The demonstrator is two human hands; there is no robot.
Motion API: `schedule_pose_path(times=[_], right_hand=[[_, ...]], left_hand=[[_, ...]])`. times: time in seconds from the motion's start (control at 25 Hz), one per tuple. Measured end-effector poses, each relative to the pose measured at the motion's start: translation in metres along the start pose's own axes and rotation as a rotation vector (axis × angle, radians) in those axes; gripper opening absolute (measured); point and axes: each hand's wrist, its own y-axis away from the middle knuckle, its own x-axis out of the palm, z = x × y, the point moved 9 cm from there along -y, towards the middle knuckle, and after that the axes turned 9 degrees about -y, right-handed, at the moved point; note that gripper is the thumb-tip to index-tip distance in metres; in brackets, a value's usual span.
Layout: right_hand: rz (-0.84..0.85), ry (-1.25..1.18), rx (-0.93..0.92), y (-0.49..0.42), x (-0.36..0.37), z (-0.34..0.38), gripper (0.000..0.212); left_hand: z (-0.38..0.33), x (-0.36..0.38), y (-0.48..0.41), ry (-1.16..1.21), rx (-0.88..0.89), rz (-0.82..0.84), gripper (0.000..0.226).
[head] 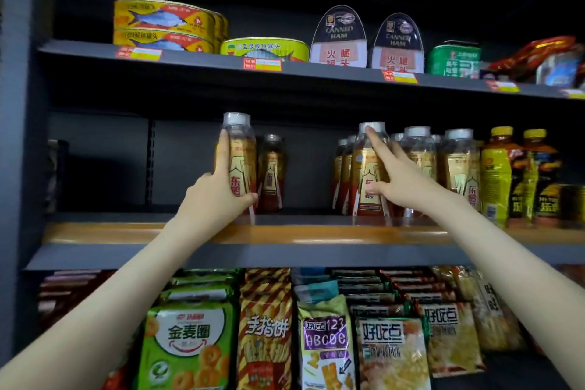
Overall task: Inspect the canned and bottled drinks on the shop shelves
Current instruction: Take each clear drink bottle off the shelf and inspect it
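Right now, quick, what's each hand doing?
Left hand: grips the left bottle.
Right hand: open, forefinger on the cap of a second bottle.

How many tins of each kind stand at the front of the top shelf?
Yellow fish tins, stacked: 2
Green-and-yellow fish tin: 1
Canned ham tins: 2
Green tin: 1
Total: 6

Dim shop, shelf backs (104,161) near black. Light from the front, snack packs (316,342) bright. Soft glare on orange edge strip (110,233). Wide-angle bending at edges; far-right bottles (497,174) and top-right packets (544,57) blurred.
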Motion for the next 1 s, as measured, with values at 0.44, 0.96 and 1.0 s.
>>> schedule_pose_path(times=[0.44, 0.96, 1.0], right_hand=[[-0.211, 0.13, -0.166, 0.025, -0.008, 0.021, 0.096], [-0.327, -1.064, -0.414, 0.125, -0.018, 0.092, 0.055], [-0.293, -1.103, -0.383, 0.131, -0.014, 0.084, 0.049]], left_hand=[[-0.008, -0.011, 0.021, 0.054, 0.053, -0.206, 0.112], [-0.122, -0.036, 0.122, 0.113, 0.696, -0.486, 0.089], [-0.121, -0.029, 0.125, 0.205, 0.673, -0.323, 0.09]])
